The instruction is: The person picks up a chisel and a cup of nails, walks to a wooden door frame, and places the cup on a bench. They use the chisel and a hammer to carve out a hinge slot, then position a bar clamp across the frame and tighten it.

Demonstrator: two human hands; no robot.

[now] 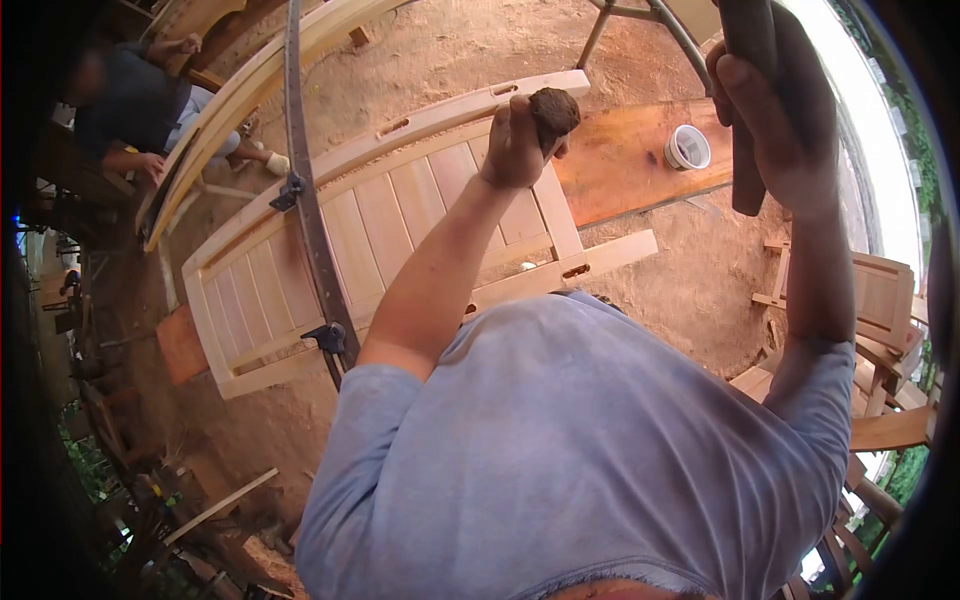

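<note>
My left hand (pixel 515 150) is wrapped round a dark brown lump-ended object (pixel 554 112), held up over the panelled wooden door (pixel 375 225). At the upper right my right hand (pixel 775 125) grips a long dark wooden piece (pixel 748 60), raised close to the camera. The pale door lies below my left hand, with oblong slots cut in its long rails. Across it runs a dark metal bar clamp (pixel 305 190). A white tub (pixel 687 148) stands on an orange-brown board (pixel 625 160) between my hands.
Another person (pixel 140 110) sits at the upper left beside a curved wooden frame (pixel 215 110). More wooden panels (pixel 875 300) are stacked at the right. A thin stick (pixel 222 505) lies on the dusty ground at the lower left.
</note>
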